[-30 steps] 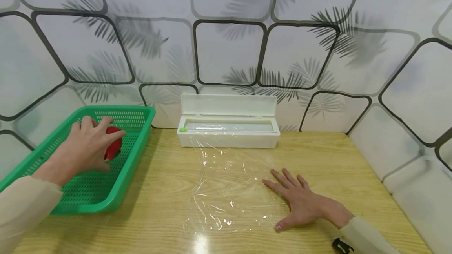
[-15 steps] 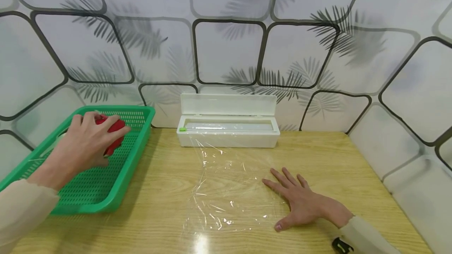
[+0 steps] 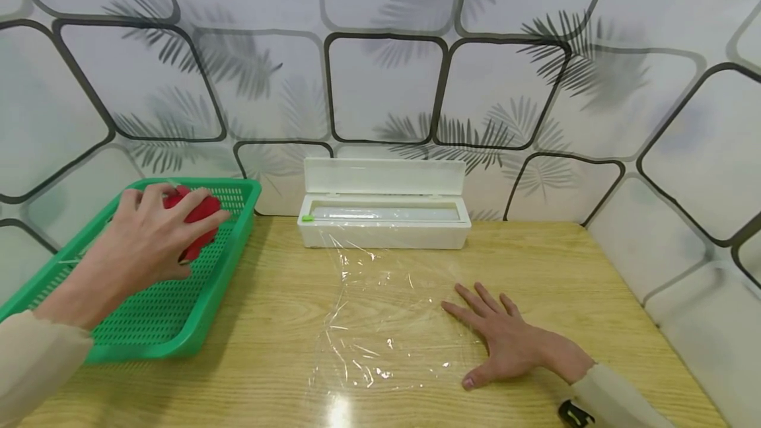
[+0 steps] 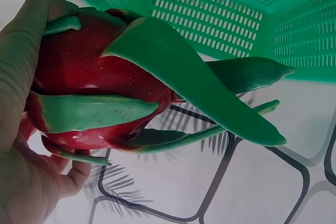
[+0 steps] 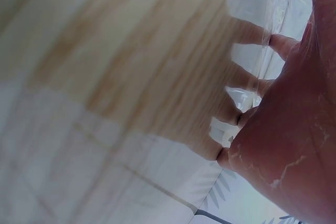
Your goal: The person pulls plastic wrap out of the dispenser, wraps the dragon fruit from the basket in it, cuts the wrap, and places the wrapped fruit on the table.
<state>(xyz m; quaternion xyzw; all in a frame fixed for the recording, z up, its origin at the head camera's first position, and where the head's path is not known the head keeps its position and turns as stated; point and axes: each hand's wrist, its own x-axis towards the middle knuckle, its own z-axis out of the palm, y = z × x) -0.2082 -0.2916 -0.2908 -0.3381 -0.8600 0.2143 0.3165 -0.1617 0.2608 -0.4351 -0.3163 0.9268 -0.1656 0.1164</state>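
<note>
My left hand (image 3: 151, 230) grips a dragon fruit (image 3: 199, 220) over the green plastic basket (image 3: 196, 329). In the left wrist view the dragon fruit (image 4: 89, 72) shows red skin and long green scales, with thumb and fingers curled round its near end. My right hand (image 3: 505, 342) lies with spread fingers on the right edge of a clear plastic wrap sheet (image 3: 380, 322). That sheet runs from the white wrap dispenser (image 3: 386, 236) across the wooden table. In the right wrist view the fingers (image 5: 244, 77) reach out low along the table surface.
The dispenser stands against the patterned wall with its lid (image 3: 386, 177) raised and a green slider (image 3: 308, 218) at its left end. The basket fills the left side of the wooden table (image 3: 553, 269). Walls (image 3: 701, 216) close in the back and right.
My left hand has lifted the dragon fruit a little and shifted it to the right over the basket, and more of the fruit shows. My right hand and the wrap have stayed in place.
</note>
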